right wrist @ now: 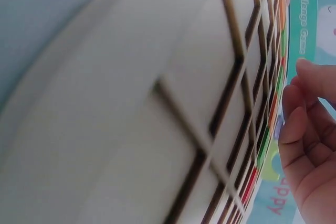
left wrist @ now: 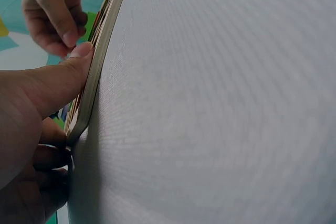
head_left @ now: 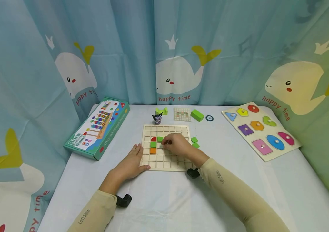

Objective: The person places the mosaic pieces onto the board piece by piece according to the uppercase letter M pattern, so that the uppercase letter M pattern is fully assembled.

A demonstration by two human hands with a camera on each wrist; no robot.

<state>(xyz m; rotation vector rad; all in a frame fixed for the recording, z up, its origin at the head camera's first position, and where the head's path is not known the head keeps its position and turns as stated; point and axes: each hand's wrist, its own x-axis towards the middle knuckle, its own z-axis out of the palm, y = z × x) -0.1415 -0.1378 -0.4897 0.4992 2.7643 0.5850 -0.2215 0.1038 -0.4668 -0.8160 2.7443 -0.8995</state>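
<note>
A square wooden grid board [head_left: 167, 166] lies on the table with coloured tiles in its cells: a red quarter-round tile [head_left: 153, 139], green tiles [head_left: 153, 144] and an orange tile [head_left: 153, 150]. My left hand [head_left: 130, 163] rests at the board's left front corner; its thumb presses the board edge [left wrist: 107, 45] in the left wrist view. Over the middle of the grid hovers my right hand [head_left: 177, 145], thumb and fingertips drawn together. Whether a small piece sits between them is hidden. Loose green tiles [head_left: 194, 140] lie right of the board.
Behind the board stand a small dark figurine [head_left: 157, 119], a green notched block [head_left: 161, 111], a pattern card [head_left: 182, 114], a green block [head_left: 197, 115] and a round token [head_left: 209, 118]. A game box [head_left: 97, 127] lies left; a shape puzzle board [head_left: 261, 130] lies right.
</note>
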